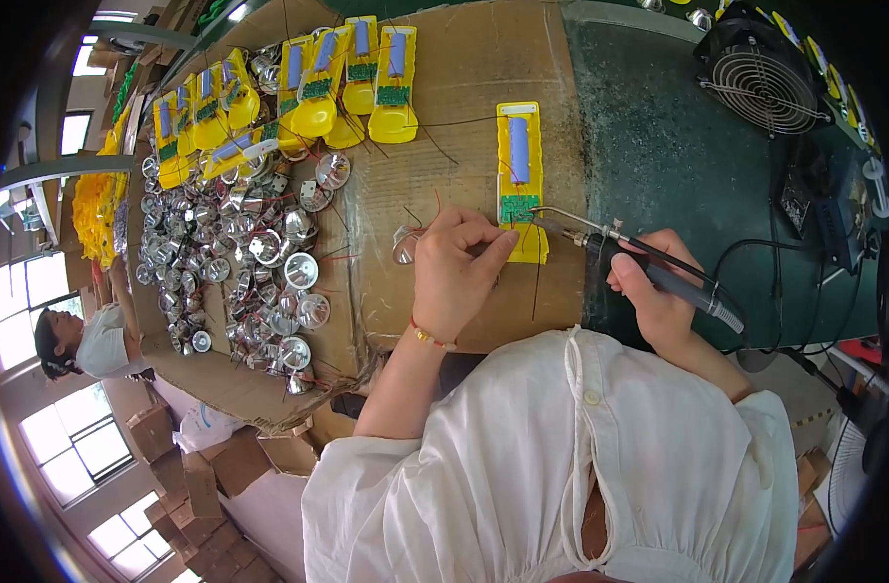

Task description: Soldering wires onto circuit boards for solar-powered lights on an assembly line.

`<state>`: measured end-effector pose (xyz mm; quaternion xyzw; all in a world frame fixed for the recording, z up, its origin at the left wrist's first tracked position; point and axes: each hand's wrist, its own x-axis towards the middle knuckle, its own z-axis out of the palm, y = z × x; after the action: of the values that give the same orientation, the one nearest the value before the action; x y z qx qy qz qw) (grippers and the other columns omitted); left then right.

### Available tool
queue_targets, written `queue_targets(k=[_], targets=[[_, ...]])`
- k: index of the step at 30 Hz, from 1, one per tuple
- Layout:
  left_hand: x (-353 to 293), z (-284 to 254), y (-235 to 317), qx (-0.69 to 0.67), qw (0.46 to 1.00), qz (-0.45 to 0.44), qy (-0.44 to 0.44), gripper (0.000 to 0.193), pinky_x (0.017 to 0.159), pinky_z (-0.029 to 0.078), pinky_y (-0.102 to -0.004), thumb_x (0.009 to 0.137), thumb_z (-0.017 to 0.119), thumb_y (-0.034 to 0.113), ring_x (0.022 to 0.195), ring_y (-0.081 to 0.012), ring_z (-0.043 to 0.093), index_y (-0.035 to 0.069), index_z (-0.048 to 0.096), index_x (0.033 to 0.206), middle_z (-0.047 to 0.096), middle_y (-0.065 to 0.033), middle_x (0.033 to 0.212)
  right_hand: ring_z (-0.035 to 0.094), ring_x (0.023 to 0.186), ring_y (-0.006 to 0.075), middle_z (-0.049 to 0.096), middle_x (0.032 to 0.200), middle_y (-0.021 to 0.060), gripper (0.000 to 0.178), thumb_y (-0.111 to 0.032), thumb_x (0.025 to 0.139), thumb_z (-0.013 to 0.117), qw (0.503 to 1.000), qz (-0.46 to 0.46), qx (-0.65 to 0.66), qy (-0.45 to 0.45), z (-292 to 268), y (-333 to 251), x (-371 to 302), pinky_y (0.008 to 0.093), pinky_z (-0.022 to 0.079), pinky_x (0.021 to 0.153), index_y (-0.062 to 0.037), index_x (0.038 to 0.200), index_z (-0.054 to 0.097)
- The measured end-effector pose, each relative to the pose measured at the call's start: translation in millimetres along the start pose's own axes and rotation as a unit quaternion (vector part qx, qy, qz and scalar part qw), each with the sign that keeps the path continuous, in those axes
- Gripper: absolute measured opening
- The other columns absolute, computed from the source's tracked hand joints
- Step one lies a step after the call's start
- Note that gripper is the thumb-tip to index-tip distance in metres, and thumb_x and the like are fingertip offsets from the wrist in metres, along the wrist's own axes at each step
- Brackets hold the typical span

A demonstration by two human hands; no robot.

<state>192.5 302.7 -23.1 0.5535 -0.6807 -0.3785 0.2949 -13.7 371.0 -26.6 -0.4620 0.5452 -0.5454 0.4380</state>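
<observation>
A yellow plastic housing [533,245] lies on the cardboard in front of me, holding a blue-violet cylindrical battery [519,151] and a green circuit board [518,209]. My right hand [658,287] grips a soldering iron [673,282] with a thin metal feed tube along it; its tip points at the board. Beside the housing's lower left edge, my left hand [456,257] has thumb and forefinger pinched together; what they hold is too small or hidden to make out. A silver reflector cup [404,246] sits partly behind that hand. Dark thin wires stick out around the housing.
Many silver reflector cups [267,248] with wires cover the cardboard at left. Several yellow housings [394,121] with boards stand behind them. A black fan [765,87] is at far right, with black cables [777,282] below it. Another person [100,340] is at far left.
</observation>
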Motion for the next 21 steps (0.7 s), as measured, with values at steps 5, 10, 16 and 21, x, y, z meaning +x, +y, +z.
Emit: queue_targets(k=[5,10,16,21], targets=[[4,-1,4,0.010,1.000,-0.014,-0.018,0.010,0.053,0.045,-0.0258,0.071,0.069,0.010,0.057,-0.0158,0.056,0.001,0.067,0.074,0.056,-0.0079,0.075,0.057,0.061,0.0078,0.061,0.069,0.0068,0.013,-0.006,0.080,0.064,1.000,0.007,0.003,0.000,0,3,-1,0.0201,0.046,0.055,0.0014,0.085,0.054],[11,-3,2,0.018,0.999,-0.013,-0.041,0.011,0.056,0.044,-0.0278,0.070,0.069,0.013,0.059,-0.0174,0.056,0.002,0.067,0.072,0.057,-0.0080,0.072,0.058,0.062,0.0086,0.061,0.069,0.0070,0.014,-0.006,0.080,0.063,1.000,0.004,0.021,0.018,-2,0,-2,0.0209,0.046,0.056,0.0019,0.087,0.054],[14,-4,1,0.006,0.998,-0.026,-0.054,0.013,0.058,0.044,-0.0301,0.069,0.068,0.014,0.063,-0.0184,0.055,0.001,0.066,0.069,0.057,-0.0076,0.070,0.058,0.062,0.0089,0.061,0.070,0.0076,0.014,-0.006,0.080,0.063,1.000,0.015,0.007,0.010,-3,2,-3,0.0212,0.046,0.056,0.0021,0.087,0.054],[16,-5,2,0.016,0.996,-0.056,-0.073,0.015,0.057,0.043,-0.0293,0.068,0.069,0.015,0.063,-0.0176,0.055,0.001,0.065,0.067,0.057,-0.0073,0.068,0.058,0.062,0.0089,0.061,0.070,0.0076,0.015,-0.006,0.080,0.064,1.000,0.007,-0.008,0.002,-3,4,-3,0.0212,0.046,0.056,0.0021,0.087,0.054]])
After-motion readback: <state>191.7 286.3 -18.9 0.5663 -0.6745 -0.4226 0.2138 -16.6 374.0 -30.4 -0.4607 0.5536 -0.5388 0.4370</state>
